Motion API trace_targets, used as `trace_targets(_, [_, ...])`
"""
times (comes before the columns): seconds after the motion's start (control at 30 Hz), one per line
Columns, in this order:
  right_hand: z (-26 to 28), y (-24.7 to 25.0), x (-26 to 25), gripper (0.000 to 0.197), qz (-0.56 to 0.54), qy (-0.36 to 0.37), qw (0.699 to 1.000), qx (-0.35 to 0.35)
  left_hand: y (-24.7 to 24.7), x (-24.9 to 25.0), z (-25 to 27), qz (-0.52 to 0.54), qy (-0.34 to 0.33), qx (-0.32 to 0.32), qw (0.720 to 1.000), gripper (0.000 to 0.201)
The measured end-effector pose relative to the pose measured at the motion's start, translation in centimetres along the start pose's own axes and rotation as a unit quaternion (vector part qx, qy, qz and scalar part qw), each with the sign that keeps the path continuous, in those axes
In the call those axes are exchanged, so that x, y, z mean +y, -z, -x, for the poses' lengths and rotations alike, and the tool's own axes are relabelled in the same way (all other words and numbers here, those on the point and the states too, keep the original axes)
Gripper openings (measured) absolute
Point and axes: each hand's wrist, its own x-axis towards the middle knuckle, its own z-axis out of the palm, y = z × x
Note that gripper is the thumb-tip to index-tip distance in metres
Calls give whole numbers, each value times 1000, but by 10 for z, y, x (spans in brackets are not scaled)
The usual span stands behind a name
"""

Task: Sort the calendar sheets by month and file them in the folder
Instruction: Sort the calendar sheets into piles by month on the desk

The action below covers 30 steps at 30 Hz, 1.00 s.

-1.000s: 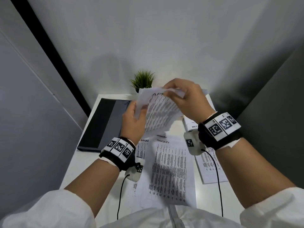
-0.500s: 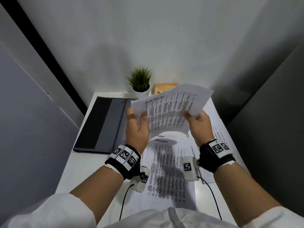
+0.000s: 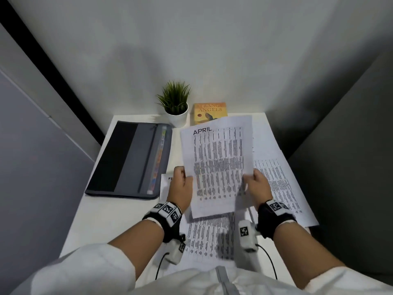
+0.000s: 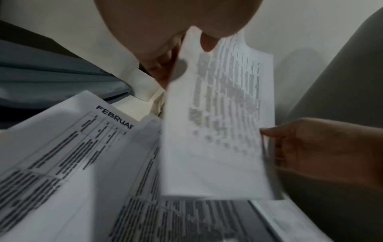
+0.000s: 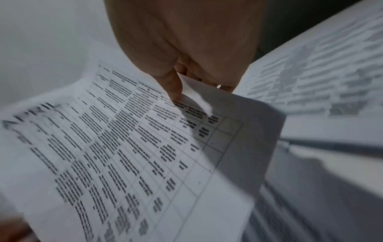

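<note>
I hold the APRIL calendar sheet above the desk, heading away from me. My left hand pinches its left edge and my right hand pinches its right edge, thumb on the printed face. The right wrist view shows the APRIL sheet under my thumb. Below it lie a FEBRUARY sheet at the left, a printed sheet in the middle, and another sheet at the right. The grey zip folder lies closed at the left of the desk.
A small potted plant and an orange book stand at the back edge of the white desk. Grey walls close in at both sides. Cables run from both wrist cameras.
The APRIL sheet was crumpled between my hands near the plant; it has been turned upright and flattened, and my right hand has slid from its top edge down to its right side.
</note>
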Motion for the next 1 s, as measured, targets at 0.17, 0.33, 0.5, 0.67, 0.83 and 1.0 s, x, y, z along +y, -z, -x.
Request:
trace_targets(0.17, [-40,75,8,6,53,-49,995,71,-18,-34,1,-223,68,-69,970,34])
trace_targets(0.33, [-57,145,38,20,163,-129,971,121,-20,-73,8,-335,120,-106,928,93])
trace_targets(0.5, [-63,164,63,20,253,-187,942,114,-5,-79,10,-373,114,-132,911,93])
trace_targets(0.67, [-71,156,75,32,293,-225,924,100,2,-84,31,-362,96,-130,918,85])
trace_targets(0.83, [-55,142,68,40,331,-215,910,127,7,-75,43,-359,93,-121,921,74])
trace_targets(1.0, [-32,88,35,50,441,-106,877,158,9,-56,40,-282,87,-99,950,27])
